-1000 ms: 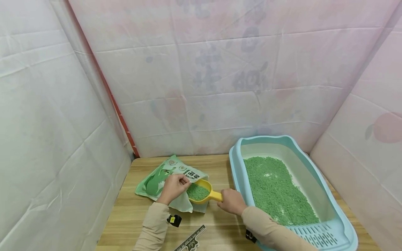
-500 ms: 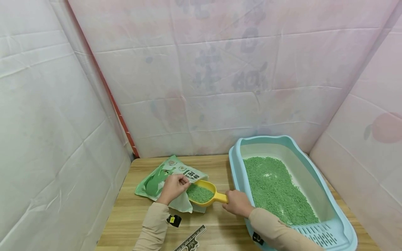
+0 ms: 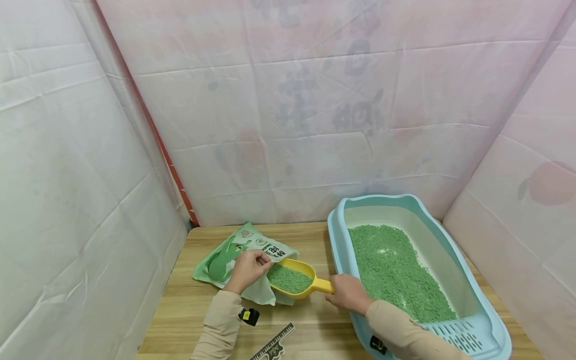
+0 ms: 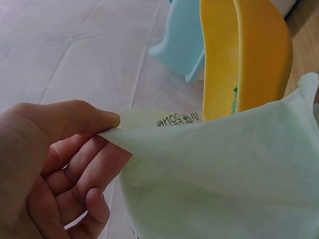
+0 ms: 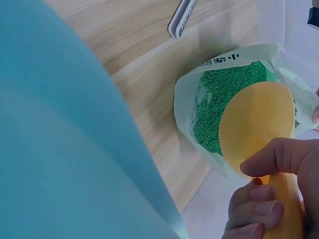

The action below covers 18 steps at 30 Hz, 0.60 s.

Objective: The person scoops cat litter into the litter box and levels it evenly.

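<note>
A green and white bag of pellet litter [image 3: 220, 262] lies on the wooden table, its mouth facing right. My left hand [image 3: 249, 271] pinches the upper edge of that mouth between thumb and fingers. In the left wrist view, the bag's edge [image 4: 219, 169] is lifted beside the yellow scoop [image 4: 266, 59]. With my right hand [image 3: 348, 294] I grip the scoop's handle [image 3: 323, 285]. Green pellets [image 3: 291, 280] fill the scoop, whose front end is still inside the bag mouth. More green pellets [image 5: 219, 94] show inside the bag in the right wrist view.
A light blue litter box [image 3: 338, 240] with green pellets stands to the right, its slotted step toward me. A dark ruler-like piece [image 3: 274, 344] lies at the front of the table. White printed sheets [image 3: 315, 150] enclose the sides and back.
My right hand has drawn the scoop to the right, so more of its pellet-filled bowl shows outside the bag. The left hand has stayed in place on the bag's edge.
</note>
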### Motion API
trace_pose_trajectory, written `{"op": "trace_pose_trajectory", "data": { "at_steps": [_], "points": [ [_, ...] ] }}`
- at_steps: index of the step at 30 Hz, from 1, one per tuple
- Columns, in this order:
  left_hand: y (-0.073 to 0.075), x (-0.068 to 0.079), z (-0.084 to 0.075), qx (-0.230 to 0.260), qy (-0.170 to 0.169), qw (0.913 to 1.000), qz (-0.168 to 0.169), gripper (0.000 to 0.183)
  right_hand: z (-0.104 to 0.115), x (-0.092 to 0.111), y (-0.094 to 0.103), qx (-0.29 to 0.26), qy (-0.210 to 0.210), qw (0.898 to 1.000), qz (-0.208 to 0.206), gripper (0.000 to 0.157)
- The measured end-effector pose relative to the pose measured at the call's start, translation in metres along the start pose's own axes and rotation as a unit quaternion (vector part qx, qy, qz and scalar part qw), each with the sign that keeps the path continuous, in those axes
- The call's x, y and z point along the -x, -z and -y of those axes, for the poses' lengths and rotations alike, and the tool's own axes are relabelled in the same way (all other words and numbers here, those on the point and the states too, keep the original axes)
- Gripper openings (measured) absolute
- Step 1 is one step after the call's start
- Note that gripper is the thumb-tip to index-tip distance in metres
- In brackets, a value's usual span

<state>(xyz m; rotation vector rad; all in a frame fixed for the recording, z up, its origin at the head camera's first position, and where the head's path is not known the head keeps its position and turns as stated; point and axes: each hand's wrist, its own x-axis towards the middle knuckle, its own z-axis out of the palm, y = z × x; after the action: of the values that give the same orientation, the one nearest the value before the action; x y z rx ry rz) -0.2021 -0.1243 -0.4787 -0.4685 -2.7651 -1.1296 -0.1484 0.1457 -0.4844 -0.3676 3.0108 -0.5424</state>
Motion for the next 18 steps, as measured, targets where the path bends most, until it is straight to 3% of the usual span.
{"op": "trace_pose_trajectory", "data": {
  "at_steps": [18],
  "points": [
    [0.001,-0.001,0.000,0.002,-0.002,1.0000,0.006,0.010,-0.013,0.010,0.010,-0.006,-0.018,1.000,0.005,0.026]
  ]
}}
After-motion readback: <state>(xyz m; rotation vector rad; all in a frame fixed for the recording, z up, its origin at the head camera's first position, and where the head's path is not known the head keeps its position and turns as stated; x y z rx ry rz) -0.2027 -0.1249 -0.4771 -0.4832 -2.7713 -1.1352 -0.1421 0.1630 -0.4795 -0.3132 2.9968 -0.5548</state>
